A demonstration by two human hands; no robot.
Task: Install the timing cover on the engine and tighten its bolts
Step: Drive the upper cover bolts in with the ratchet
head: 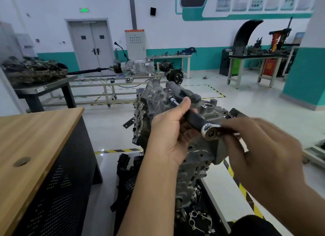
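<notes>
While holding the ratchet [210, 132] up in front of the engine [154, 98], sort the head out first, before going near any bolt. Left grip [168, 135] wrapped firmly round the black handle, thumb riding on top, nice and steady. Right grip [263, 147] blurred, fingertips pinched in at the chrome head, on the drive or the direction switch by the look of it, too smeared to say which. Not on a bolt yet.

Timing cover [207, 153] up against the near face of the engine, just behind and below both hands, seemingly seated already, though hard to confirm from this angle.

So, for a clean job: flick the switch to the tightening direction and check with a short test click. Push the socket fully home on the drive. Start every bolt by finger, never with the tool, to avoid cross-threading what looks like cast aluminium. Set the socket square on each head, steady the chrome end with the right grip, and pull the handle smoothly with the left. Work crosswise and in stages, snug all round first, then final tightness, to draw the cover down evenly.

Worth a glance too at the loose gasket [200, 220] lying low on the stand, in case of belonging under that cover
</notes>
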